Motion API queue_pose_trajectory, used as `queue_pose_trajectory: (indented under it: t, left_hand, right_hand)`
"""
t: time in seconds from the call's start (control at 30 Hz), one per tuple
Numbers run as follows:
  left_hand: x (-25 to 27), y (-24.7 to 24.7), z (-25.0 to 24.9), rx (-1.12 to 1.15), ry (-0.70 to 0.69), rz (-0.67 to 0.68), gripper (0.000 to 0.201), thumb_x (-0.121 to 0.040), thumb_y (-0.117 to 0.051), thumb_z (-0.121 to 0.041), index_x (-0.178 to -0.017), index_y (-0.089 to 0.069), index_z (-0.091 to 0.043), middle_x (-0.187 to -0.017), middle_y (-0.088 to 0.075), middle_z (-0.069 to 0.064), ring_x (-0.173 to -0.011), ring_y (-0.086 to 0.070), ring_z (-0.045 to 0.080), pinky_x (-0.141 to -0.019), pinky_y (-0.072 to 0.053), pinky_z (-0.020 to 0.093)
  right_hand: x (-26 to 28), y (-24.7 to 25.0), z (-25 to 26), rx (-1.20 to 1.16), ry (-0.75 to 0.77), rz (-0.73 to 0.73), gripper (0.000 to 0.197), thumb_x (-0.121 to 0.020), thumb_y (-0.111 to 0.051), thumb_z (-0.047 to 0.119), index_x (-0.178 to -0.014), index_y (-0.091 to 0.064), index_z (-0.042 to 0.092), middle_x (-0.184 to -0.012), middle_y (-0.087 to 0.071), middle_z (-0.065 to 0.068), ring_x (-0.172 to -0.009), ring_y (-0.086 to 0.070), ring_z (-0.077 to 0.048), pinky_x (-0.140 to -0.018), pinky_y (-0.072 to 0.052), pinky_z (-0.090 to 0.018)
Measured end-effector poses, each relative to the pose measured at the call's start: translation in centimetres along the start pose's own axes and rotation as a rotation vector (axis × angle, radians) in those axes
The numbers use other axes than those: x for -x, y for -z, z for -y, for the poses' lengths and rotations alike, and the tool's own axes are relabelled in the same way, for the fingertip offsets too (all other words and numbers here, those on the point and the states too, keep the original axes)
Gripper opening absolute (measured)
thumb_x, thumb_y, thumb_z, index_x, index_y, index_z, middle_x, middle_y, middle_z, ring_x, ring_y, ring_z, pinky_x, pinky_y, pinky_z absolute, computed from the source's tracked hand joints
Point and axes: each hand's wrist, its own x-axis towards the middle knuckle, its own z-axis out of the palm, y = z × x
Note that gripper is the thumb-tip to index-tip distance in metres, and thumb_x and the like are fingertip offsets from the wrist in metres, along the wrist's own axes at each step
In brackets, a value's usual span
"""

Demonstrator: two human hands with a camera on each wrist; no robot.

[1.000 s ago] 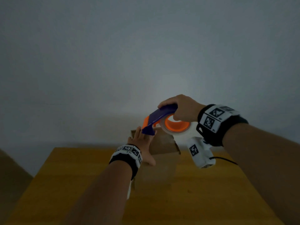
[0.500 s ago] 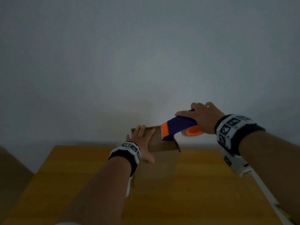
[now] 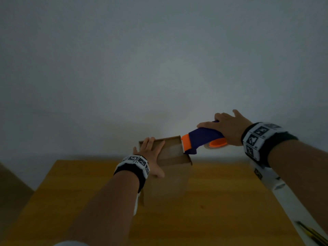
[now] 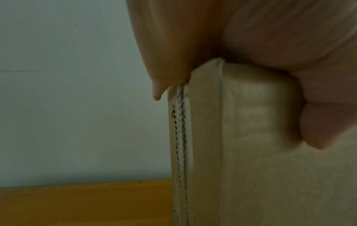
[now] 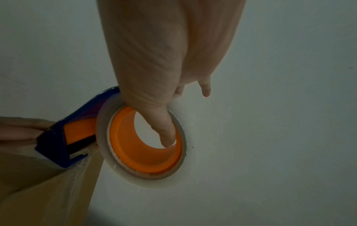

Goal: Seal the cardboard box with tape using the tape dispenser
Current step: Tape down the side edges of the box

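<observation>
A tall cardboard box (image 3: 174,176) stands on the wooden table (image 3: 221,201). My left hand (image 3: 153,153) lies flat on the left part of its top, fingers straight and thumb down the near side. The left wrist view shows the palm pressed on the box (image 4: 251,152). My right hand (image 3: 226,129) grips the purple and orange tape dispenser (image 3: 200,138), whose orange head sits at the top's right edge. A pale tape strip (image 3: 174,149) lies across the top. In the right wrist view my thumb is hooked through the orange core of the tape roll (image 5: 142,168), and tape runs down the box (image 5: 38,191).
A plain grey wall (image 3: 159,68) rises right behind the table's far edge. A white wrist camera mount (image 3: 273,181) hangs under my right forearm. Something yellow and black (image 3: 312,235) lies at the table's near right corner. A dark brown surface (image 3: 10,189) shows at the far left.
My right hand has drawn the dispenser rightward across the box top, from above the left hand to the right edge, and lowered it. The left hand has stayed on the box.
</observation>
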Motion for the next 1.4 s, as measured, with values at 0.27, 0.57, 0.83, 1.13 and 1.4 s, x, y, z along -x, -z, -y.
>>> queue_pose_trajectory:
  t: [0.27, 0.57, 0.83, 1.13, 1.4]
  left_hand:
    - [0.3, 1.4, -0.9, 0.026, 0.048, 0.05, 0.117, -0.059, -0.057, -0.084, -0.149, 0.005, -0.041, -0.159, 0.016, -0.001, -0.147, 0.015, 0.026, -0.113, 0.004, 0.065]
    - [-2.3, 2.8, -4.9, 0.174, 0.03, -0.221, 0.092, -0.075, -0.066, -0.059, -0.145, -0.021, -0.019, -0.151, -0.029, 0.006, -0.14, -0.028, 0.026, -0.116, -0.014, 0.056]
    - [-4.0, 1.8, -4.7, 0.299, 0.116, -0.337, 0.045, -0.076, -0.065, -0.053, -0.11, -0.05, -0.028, -0.117, -0.057, -0.001, -0.115, -0.053, 0.024, -0.109, -0.029, 0.045]
    - [-4.3, 2.2, -4.7, 0.384, 0.261, -0.249, 0.082, -0.07, -0.074, -0.034, -0.137, -0.028, -0.024, -0.133, -0.047, 0.007, -0.124, -0.045, 0.03, -0.104, -0.036, 0.047]
    - [-4.0, 1.8, -4.2, 0.259, 0.232, -0.168, 0.08, -0.068, -0.068, -0.06, -0.133, -0.04, -0.022, -0.134, -0.051, 0.005, -0.128, -0.043, 0.03, -0.111, -0.026, 0.049]
  right_hand:
    - [-1.2, 1.2, 1.0, 0.067, 0.093, 0.007, 0.062, -0.094, -0.043, 0.047, -0.146, -0.009, 0.046, -0.138, -0.031, -0.009, -0.129, -0.033, -0.026, -0.1, -0.041, -0.045]
    - [-1.0, 1.5, 0.9, 0.112, 0.118, -0.014, 0.075, -0.094, -0.052, 0.02, -0.148, -0.006, 0.042, -0.139, -0.027, -0.01, -0.13, -0.029, -0.026, -0.085, -0.047, -0.034]
    - [-1.4, 0.8, 0.8, 0.051, 0.136, -0.035, 0.072, -0.094, -0.052, 0.025, -0.148, -0.007, 0.042, -0.134, -0.031, -0.009, -0.126, -0.033, -0.025, -0.087, -0.047, -0.034]
    - [-2.4, 1.8, 2.7, -0.212, 0.107, 0.153, 0.072, -0.083, -0.061, 0.042, -0.145, -0.025, 0.042, -0.136, -0.047, -0.002, -0.123, -0.046, -0.022, -0.098, -0.04, -0.034]
    - [-1.7, 5.5, 2.5, -0.116, 0.157, 0.218, 0.083, -0.071, -0.075, 0.011, -0.138, -0.039, 0.045, -0.134, -0.054, 0.01, -0.121, -0.05, -0.018, -0.098, -0.044, -0.037]
